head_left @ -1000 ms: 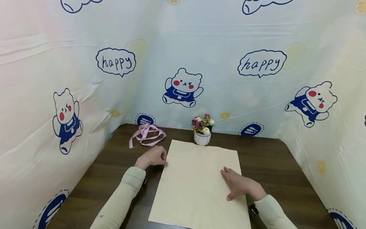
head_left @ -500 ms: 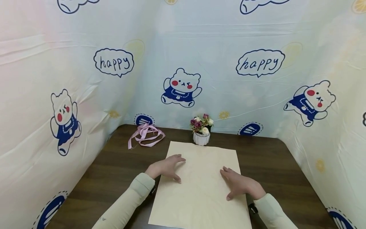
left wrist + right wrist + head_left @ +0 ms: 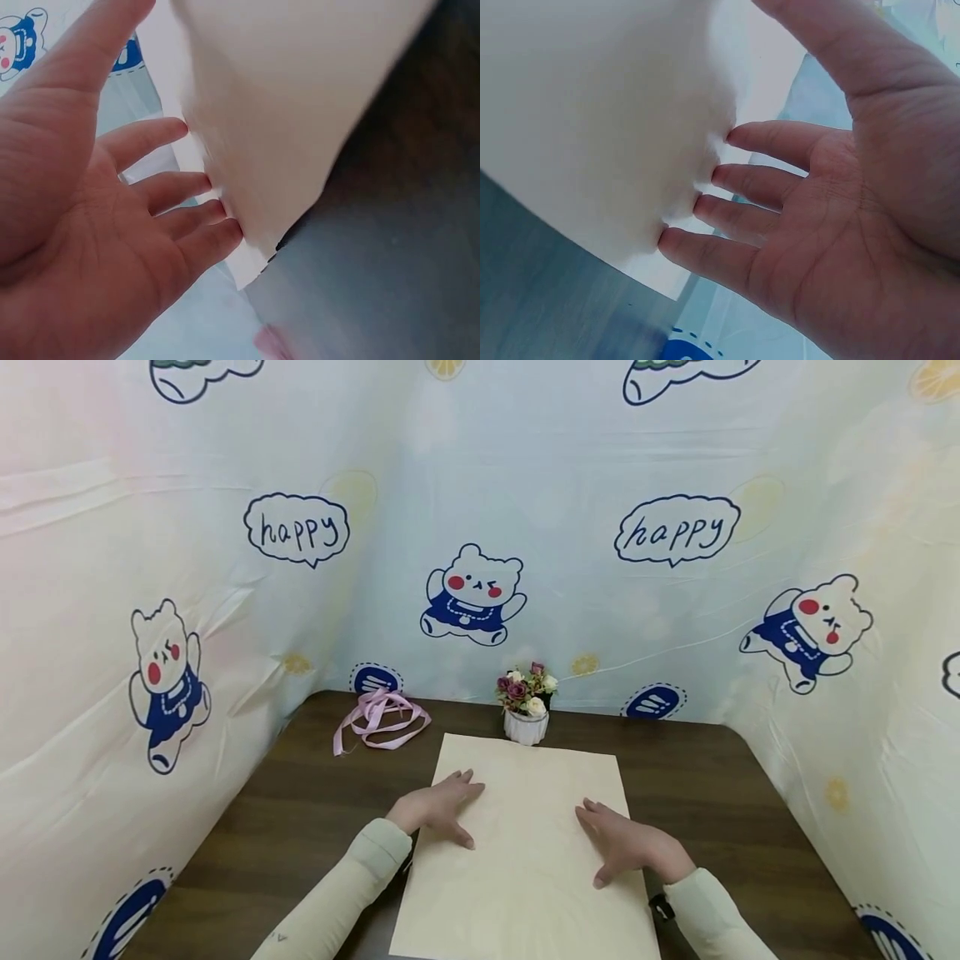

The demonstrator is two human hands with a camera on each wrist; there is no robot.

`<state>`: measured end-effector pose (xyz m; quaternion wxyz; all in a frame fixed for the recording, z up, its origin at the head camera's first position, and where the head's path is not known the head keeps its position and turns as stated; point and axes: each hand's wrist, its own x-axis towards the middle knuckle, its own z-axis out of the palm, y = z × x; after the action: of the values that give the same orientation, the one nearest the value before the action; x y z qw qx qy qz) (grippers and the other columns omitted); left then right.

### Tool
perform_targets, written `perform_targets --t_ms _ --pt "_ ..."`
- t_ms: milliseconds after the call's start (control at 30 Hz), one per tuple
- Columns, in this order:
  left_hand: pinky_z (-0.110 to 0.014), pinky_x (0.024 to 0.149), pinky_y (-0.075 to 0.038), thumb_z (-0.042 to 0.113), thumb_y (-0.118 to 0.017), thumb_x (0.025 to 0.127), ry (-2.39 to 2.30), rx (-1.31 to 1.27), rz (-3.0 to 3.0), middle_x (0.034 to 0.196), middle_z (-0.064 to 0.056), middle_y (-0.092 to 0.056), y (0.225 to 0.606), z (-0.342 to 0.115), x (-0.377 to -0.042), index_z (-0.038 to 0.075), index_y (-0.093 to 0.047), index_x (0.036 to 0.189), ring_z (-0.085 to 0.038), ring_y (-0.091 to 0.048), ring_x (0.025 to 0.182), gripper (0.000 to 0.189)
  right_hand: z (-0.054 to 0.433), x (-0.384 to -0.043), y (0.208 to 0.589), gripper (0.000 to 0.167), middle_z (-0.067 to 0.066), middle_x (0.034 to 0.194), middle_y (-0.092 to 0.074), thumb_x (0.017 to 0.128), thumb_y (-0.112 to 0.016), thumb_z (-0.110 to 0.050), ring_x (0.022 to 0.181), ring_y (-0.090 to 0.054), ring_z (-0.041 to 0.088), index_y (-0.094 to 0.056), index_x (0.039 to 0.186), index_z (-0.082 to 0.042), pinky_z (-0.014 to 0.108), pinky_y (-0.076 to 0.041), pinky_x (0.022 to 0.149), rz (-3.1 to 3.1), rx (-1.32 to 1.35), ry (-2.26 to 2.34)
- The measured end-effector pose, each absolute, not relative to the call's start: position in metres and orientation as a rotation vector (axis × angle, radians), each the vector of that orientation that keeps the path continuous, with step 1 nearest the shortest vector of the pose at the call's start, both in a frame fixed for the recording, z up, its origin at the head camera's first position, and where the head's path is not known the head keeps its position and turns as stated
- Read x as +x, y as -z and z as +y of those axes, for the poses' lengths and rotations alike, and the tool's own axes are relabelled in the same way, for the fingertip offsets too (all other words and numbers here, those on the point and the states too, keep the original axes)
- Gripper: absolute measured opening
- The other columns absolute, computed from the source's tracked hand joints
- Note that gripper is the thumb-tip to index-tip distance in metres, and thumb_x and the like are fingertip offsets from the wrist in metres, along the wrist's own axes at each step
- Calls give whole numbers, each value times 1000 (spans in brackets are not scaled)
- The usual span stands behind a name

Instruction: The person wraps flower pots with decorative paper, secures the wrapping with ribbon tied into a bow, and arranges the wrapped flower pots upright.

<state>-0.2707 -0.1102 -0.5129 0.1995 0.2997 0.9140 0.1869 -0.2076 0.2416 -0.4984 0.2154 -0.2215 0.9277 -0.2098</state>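
A large cream sheet of paper (image 3: pixel 532 827) lies flat on the dark wooden table, its long sides running away from me. My left hand (image 3: pixel 441 807) rests on its left part with fingers and thumb spread. In the left wrist view the fingertips (image 3: pixel 232 229) touch the sheet close to its edge. On the right part lies my right hand (image 3: pixel 626 843), fingers also straight and thumb apart. The right wrist view shows those fingertips (image 3: pixel 671 238) pressing on the paper. Neither palm holds anything.
Beyond the sheet's far edge stands a small white pot (image 3: pixel 526 727) of purple and cream flowers. A loose pink ribbon (image 3: pixel 382 720) lies at the back left of the table (image 3: pixel 720 793). A printed cloth (image 3: pixel 570 460) hangs around the table's back and sides.
My left hand has left the sheet's left edge, where its fingers were bent, and moved right and slightly nearer onto the paper, fingers spread. The right hand has kept its place.
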Motion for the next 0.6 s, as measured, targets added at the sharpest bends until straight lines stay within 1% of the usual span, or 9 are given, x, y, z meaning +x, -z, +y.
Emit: perform_targets --t_ms 167,433,500,600 --pt "-57 121 -23 41 -89 78 -521 835 2558 165 -26 -20 512 -111 -268 4 -39 155 -45 -16 154 99 240 -207 497 108 32 162 -23 67 -96 -20 150 -21 50 -36 152 9 62 -25 118 2572 -602 557" --pt "-58 121 -24 38 -91 76 -532 809 2578 164 -27 -22 513 -115 -266 5 -43 153 -45 -16 153 97 237 -211 499 109 31 162 -24 66 -97 -20 150 -21 49 -36 152 8 60 -26 118 2577 -587 516" --pt "-57 120 -25 36 -91 76 -535 817 2580 164 -26 -24 513 -115 -265 5 -44 153 -45 -18 153 95 237 -210 499 110 31 163 -24 65 -97 -20 150 -21 49 -37 152 8 60 -26 118 2577 -579 512" --pt "-54 120 -27 33 -90 77 -534 885 2580 163 -22 -30 514 -116 -265 5 -46 151 -41 -25 152 90 237 -209 500 110 30 163 -23 65 -98 -19 151 -20 50 -36 152 8 60 -26 119 2576 -570 499"
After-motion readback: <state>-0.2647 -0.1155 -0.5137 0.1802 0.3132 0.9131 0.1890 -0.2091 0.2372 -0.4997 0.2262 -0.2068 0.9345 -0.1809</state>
